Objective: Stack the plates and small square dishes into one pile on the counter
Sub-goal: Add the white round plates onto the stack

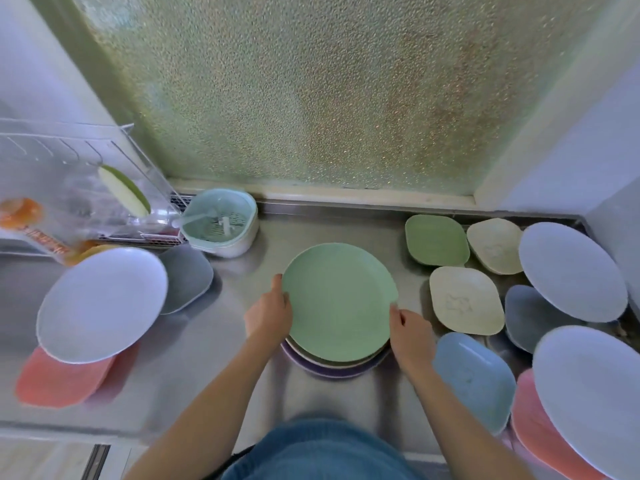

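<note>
A round green plate (339, 301) tops a small pile (332, 368) of a cream and a purple plate at the counter's middle. My left hand (268, 315) grips the green plate's left rim, and my right hand (410, 332) pinches its right rim. To the right lie small square dishes: green (436, 239), two cream (465, 299) (495, 244), grey (530, 317), blue (474, 375) and pink (533, 427). Two white plates (571, 270) (588, 389) lean over them. On the left a white plate (102, 303) rests on a pink dish (59, 384) and a grey dish (188, 277).
A steel counter (207, 358) runs under everything. A clear dish rack (86, 188) holding one green-edged plate stands at the back left, with a pale blue strainer basket (221, 223) beside it. A frosted window (311, 91) backs the counter. An orange-capped bottle (31, 226) lies far left.
</note>
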Available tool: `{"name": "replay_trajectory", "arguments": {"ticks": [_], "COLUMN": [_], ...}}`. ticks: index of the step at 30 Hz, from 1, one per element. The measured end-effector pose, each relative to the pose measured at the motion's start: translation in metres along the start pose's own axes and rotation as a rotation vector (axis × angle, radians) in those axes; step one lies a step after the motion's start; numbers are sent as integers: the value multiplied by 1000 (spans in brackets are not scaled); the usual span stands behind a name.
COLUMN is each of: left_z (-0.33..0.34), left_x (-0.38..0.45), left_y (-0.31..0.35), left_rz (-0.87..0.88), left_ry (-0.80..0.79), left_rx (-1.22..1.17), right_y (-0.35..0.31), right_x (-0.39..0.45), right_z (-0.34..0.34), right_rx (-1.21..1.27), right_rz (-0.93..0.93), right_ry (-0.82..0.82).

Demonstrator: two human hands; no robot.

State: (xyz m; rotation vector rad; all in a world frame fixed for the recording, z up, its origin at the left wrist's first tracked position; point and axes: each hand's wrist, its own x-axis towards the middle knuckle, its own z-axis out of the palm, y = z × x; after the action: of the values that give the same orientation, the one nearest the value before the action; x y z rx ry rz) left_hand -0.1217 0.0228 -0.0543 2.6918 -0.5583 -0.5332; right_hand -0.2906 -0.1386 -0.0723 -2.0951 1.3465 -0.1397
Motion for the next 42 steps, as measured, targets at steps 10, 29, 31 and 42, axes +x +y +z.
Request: {"name": "replay_trajectory", "arguments": {"ticks": [10,29,31,42], "left_z": [1,-35,-42,-109], "left_x": [-2,-15,-16,-6], "left_y": [-12,-101,-115,-216], "left_rz": [22,-159,-157,-379], "left_ry": [-81,-119,-98,520], "left_rx": [121,76,76,-286], "right_y": [-3,-65,-74,-195], "right_x": [-5,-29,-35,-97], "right_z": [9,75,84,148], "right_rx": [-42,76,37,-111], "right_rz": [128,-113,-107,-660], "right_ry": [32,-99,-92,74]}}
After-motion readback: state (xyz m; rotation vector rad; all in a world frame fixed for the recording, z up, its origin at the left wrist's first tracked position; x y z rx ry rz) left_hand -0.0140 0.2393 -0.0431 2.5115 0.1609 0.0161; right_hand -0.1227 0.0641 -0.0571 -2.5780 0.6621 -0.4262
